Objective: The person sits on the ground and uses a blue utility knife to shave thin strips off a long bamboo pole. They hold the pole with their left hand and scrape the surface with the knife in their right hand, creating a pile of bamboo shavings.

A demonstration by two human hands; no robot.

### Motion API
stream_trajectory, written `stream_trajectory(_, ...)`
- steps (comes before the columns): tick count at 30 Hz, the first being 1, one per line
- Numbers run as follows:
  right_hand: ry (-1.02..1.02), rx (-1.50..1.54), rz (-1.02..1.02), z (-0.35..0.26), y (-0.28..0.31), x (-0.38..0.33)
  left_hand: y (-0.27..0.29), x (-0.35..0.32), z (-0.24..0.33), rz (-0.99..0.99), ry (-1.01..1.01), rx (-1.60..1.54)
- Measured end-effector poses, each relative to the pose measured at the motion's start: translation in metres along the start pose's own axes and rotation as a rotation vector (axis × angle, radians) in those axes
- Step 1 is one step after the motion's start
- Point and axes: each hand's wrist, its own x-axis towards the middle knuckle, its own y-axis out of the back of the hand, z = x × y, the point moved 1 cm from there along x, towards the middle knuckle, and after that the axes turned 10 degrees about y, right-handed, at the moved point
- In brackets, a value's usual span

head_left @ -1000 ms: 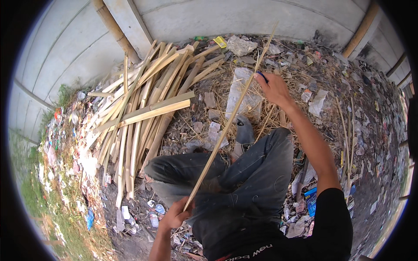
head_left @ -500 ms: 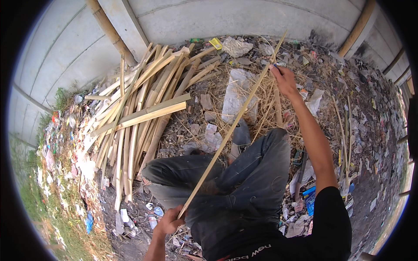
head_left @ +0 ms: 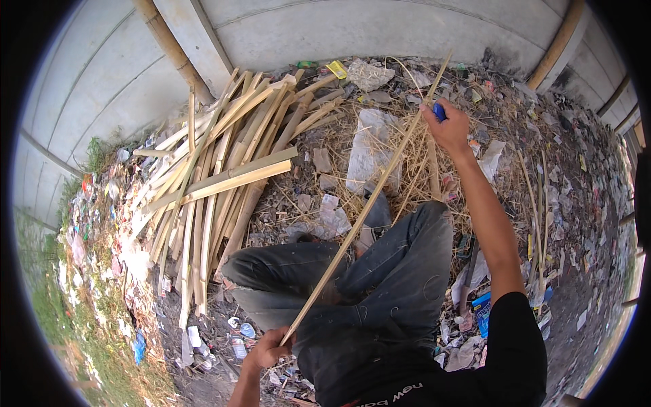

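A long, thin bamboo strip [head_left: 367, 210] runs slantwise across my crossed legs, from lower left to upper right. My left hand [head_left: 269, 349] is closed around its lower end, beside my hip. Far out on the right, my right hand [head_left: 449, 129] is closed on a small blue-handled tool [head_left: 439, 111], with its thumb at the strip's edge. Whether the tool has a blade cannot be seen. A thin, pale shaving [head_left: 408, 72] curls up beside the strip, just beyond that hand.
To the left lies a large pile of split bamboo pieces [head_left: 224, 156]. A whitish slab [head_left: 369, 146] sits beyond my feet among straw-like shavings [head_left: 413, 183]. Litter covers the ground, and a grey panel wall [head_left: 380, 30] stands behind. More thin strips [head_left: 536, 203] lie at the right.
My right hand has turned slightly and shifted right, bringing the blue handle into fuller view. A curled shaving now shows near the far end; the strip has shifted slightly right.
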Motion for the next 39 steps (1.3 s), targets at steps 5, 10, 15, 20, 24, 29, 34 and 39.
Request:
stream_trajectory(5,0.177,0.09,0.187,-0.012,0.01,0.015,-0.001,-0.003,0.006,0.047,-0.05,0.041)
stream_trajectory(10,0.313,0.033,-0.004,-0.007,0.016,0.024,0.002,-0.007,0.019,0.106,-0.115,0.157)
stream_trajectory(15,0.02,0.21,0.019,0.01,0.004,0.027,0.006,-0.009,0.019,0.142,-0.138,0.228)
stream_trajectory(20,-0.473,0.462,0.184,0.047,0.002,0.027,0.008,-0.004,0.011,0.123,-0.162,0.214)
stream_trajectory(24,-0.719,0.501,0.488,0.037,0.004,0.028,0.006,-0.001,0.005,0.134,-0.156,0.217)
stream_trajectory(29,-0.735,0.81,0.173,-0.002,0.01,0.013,0.006,0.003,0.007,0.129,-0.177,0.2)
stream_trajectory(34,-0.746,1.025,-0.017,-0.055,0.001,0.001,0.005,0.009,0.007,0.109,-0.189,0.105)
stream_trajectory(39,-0.879,1.345,0.11,-0.092,-0.003,-0.005,-0.001,0.013,0.019,0.122,-0.238,0.074)
